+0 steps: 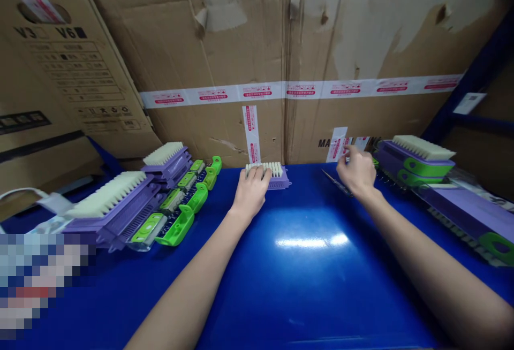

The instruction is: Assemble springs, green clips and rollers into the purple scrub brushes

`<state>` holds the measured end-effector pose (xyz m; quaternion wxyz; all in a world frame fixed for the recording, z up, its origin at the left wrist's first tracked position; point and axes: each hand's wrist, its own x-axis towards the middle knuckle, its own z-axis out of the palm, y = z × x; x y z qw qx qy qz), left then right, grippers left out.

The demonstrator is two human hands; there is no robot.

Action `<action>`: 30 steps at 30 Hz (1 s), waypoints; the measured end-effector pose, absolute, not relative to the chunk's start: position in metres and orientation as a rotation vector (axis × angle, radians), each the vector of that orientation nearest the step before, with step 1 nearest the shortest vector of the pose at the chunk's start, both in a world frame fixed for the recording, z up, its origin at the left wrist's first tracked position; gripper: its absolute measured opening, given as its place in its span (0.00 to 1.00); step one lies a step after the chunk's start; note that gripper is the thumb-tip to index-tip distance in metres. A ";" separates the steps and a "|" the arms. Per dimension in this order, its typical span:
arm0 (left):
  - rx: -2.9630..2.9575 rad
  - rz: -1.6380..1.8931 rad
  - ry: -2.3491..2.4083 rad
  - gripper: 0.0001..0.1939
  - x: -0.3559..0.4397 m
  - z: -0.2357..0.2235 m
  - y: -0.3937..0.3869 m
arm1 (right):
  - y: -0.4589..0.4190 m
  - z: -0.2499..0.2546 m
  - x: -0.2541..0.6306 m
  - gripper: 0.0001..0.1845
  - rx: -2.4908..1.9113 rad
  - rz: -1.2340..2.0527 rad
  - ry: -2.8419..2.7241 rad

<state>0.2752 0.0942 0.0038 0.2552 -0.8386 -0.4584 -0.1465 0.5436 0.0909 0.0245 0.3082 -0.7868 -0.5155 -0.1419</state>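
My left hand (252,189) is at the back middle of the blue table, its fingers wrapped over a purple plastic piece topped with cream bristle-like rows (277,176). Part of that piece is hidden under the fingers. Further right, my right hand (357,170) is raised near the cardboard, thumb and fingers curled together. Whatever they may pinch is too small or hidden to make out. Just left of and below this hand, a thin screwdriver-like tool (337,181) lies on the table.
At left stand purple pieces with cream tops (112,195), beside green end caps (182,224) and green-and-clear parts (148,229). Purple-and-green assemblies (425,160) are stacked at right, with a longer purple one (474,211) in front. Taped cardboard (225,50) walls the back.
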 end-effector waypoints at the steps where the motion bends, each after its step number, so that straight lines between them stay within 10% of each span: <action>1: -2.282 -0.402 -1.254 0.26 0.274 0.002 0.096 | 0.092 0.026 0.553 0.23 -2.151 -0.386 -1.409; 30: -2.296 -0.419 -1.253 0.26 0.275 -0.004 0.101 | 0.104 0.023 0.613 0.21 -2.576 -0.390 -1.923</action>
